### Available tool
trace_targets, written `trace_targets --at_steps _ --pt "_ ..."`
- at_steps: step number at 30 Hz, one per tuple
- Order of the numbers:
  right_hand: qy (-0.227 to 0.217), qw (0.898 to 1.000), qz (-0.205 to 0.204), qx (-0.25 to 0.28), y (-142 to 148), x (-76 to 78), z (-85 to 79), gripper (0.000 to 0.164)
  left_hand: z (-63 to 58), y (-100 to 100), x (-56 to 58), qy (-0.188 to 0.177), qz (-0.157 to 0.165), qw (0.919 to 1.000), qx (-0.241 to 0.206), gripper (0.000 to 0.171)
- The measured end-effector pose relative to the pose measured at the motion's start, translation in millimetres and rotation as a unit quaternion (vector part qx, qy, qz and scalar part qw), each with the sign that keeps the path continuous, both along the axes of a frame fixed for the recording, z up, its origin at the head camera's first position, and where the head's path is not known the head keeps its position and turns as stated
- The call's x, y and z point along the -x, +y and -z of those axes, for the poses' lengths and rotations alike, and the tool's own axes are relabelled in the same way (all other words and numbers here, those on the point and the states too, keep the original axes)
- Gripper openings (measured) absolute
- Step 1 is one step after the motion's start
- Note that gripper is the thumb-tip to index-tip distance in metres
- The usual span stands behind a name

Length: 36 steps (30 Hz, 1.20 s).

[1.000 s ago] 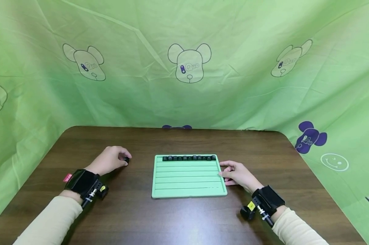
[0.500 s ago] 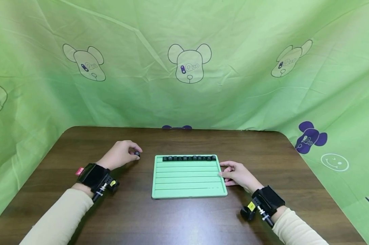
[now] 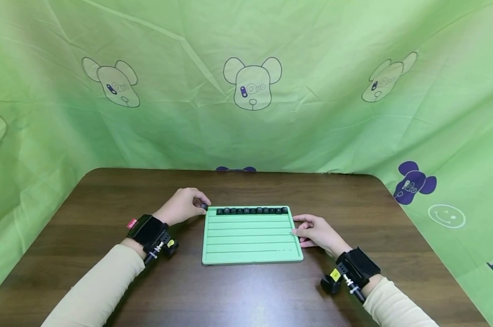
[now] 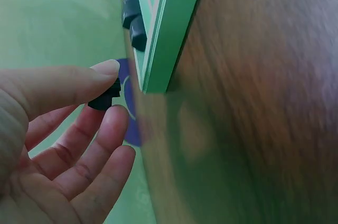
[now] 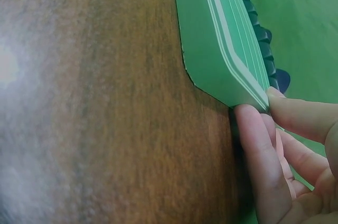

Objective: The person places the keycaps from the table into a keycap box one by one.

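A mint-green ridged tray (image 3: pixel 252 244) lies on the table, with a row of black keycaps (image 3: pixel 252 210) along its far groove. My left hand (image 3: pixel 184 205) pinches one black keycap (image 4: pixel 102 100) between thumb and fingers, close to the tray's far left corner. In the left wrist view a small gap shows between that keycap and the tray's edge (image 4: pixel 174 28). My right hand (image 3: pixel 317 232) holds the tray's right side, its thumb (image 5: pixel 298 115) at the rim and its fingers against the outer wall. Parts of those fingers are hidden by the tray in the head view.
The brown wooden table (image 3: pixel 246 295) stretches out around the tray. Behind and beside it hangs a green cloth (image 3: pixel 311 131) printed with bear heads. Black cameras are strapped to both wrists.
My left hand has moved right with the keycap, from the left part of the table to the tray's far left corner. The right hand and the tray have stayed in place.
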State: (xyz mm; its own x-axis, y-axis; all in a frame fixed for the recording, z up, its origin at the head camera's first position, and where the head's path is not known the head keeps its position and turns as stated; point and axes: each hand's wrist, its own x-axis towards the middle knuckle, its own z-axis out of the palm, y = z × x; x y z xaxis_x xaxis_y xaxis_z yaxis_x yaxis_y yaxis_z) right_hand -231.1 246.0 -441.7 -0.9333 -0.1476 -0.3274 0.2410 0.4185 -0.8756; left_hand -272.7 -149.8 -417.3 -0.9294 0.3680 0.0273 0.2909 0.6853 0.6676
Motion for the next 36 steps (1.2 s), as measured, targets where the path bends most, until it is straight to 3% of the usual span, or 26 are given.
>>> trace_targets --at_steps 14,24,36 --pt "-0.004 1.000 0.002 -0.003 0.0 -0.2 1.1 0.053 6.4 19.3 2.9 -0.004 0.007 1.0000 0.001 0.017" --pt "-0.004 1.000 0.001 -0.001 0.2 0.7 0.5 0.053 11.3 26.8 2.8 0.004 -0.020 0.9987 0.048 0.015" --pt "-0.006 1.000 0.001 0.001 -0.4 0.6 0.0 0.053 14.4 25.7 0.6 0.007 -0.031 0.9988 0.037 0.015"
